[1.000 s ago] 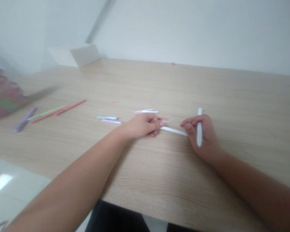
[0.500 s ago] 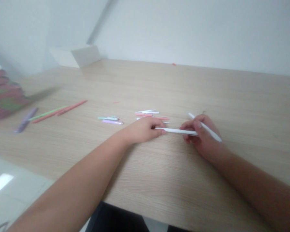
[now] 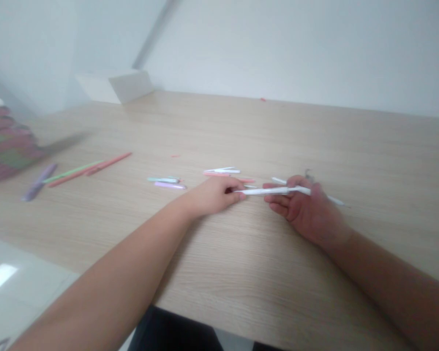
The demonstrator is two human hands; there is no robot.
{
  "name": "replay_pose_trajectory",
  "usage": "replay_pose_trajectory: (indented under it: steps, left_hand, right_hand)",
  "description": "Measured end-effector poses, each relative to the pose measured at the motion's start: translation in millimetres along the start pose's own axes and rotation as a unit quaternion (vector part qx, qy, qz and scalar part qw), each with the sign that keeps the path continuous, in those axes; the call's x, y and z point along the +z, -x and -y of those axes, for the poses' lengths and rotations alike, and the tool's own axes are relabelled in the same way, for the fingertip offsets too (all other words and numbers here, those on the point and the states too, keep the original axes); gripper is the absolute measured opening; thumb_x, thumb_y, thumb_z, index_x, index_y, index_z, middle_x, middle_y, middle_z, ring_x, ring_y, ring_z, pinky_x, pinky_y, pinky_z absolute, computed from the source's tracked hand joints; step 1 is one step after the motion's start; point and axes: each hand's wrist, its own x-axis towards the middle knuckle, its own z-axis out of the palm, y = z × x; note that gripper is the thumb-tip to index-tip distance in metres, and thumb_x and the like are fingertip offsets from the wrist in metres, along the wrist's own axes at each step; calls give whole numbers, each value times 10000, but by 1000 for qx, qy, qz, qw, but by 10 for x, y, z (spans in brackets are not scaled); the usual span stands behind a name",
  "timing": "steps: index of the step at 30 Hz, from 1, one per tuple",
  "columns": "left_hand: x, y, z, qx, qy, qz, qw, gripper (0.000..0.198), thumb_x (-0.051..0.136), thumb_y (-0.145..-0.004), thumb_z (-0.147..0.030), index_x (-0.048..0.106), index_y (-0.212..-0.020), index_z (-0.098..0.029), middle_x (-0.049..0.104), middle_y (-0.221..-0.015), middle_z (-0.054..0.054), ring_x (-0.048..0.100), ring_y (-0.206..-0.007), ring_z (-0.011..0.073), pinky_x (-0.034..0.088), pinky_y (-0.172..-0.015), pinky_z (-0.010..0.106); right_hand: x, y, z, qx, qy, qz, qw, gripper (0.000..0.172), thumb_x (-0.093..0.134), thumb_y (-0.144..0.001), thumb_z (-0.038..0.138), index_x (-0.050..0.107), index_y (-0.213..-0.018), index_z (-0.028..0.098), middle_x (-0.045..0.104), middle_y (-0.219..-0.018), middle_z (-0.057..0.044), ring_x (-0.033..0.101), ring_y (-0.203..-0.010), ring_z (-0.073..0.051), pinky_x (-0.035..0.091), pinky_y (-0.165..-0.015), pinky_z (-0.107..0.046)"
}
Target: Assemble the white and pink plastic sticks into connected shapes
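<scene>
My left hand (image 3: 219, 196) pinches one end of a slim white pen (image 3: 263, 191) between thumb and fingers. The pen runs right, nearly level, to my right hand (image 3: 307, 209). That hand is turned partly palm up, with its fingers stretched toward the pen and its thumb at a narrow white piece (image 3: 299, 189) in line with the pen's right end. Whether the two are joined is too blurred to tell. A second slim white stick (image 3: 279, 180) shows behind the right hand, and a thin white end (image 3: 335, 200) sticks out on its right side.
Beyond my left hand lie white sticks (image 3: 225, 170) and pink ones (image 3: 247, 181). Left of it are a green pen (image 3: 163, 180) and a purple pen (image 3: 170, 185). Further left lie long red sticks (image 3: 91, 168), a purple one (image 3: 40, 182) and a pink-green stack (image 3: 9, 144). A white box (image 3: 131, 87) stands behind.
My right hand has rolled palm upward and its fingers have straightened. The second white stick has gone from above the hand to behind it. My left hand keeps its pinch on the pen.
</scene>
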Motion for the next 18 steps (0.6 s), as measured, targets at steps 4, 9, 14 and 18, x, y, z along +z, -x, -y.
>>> replay_pose_trajectory:
  steps: [4, 9, 14, 18]
  left_hand:
    - [9, -1, 22, -4, 2, -1, 1000, 243, 580, -982, -402, 752, -983, -231, 759, -1025, 26, 622, -825, 165, 445, -755, 289]
    - [13, -7, 40, -3, -8, -4, 1000, 244, 582, -981, -407, 748, -983, -228, 759, -1028, 27, 609, -805, 160, 432, -742, 288]
    - [9, -12, 45, -4, -13, 6, 1000, 273, 568, -990, -422, 752, -1013, -221, 738, -961, 29, 612, -817, 165, 428, -743, 288]
    - [6, -15, 33, -9, -17, 15, 1000, 290, 581, -982, -441, 754, -1034, -215, 708, -895, 17, 594, -800, 164, 421, -730, 292]
  right_hand:
    - [-13, 8, -36, 4, 16, -7, 1000, 399, 720, -886, 641, 517, -978, 309, 787, -1236, -43, 790, -1041, -251, 662, -902, -479]
    - [-51, -16, -38, 12, 23, 7, 1000, 374, 715, -900, 624, 533, -987, 310, 776, -1263, -39, 789, -1046, -237, 673, -885, -439]
    - [-55, -36, 82, 85, -41, 40, 995, 401, 794, -835, 589, 581, -1045, 322, 720, -1376, -40, 779, -1075, -254, 647, -951, -468]
    - [-26, 0, 171, 144, -109, 80, 980, 354, 779, -866, 521, 596, -1103, 332, 673, -1449, 8, 739, -1174, -209, 554, -1094, -403]
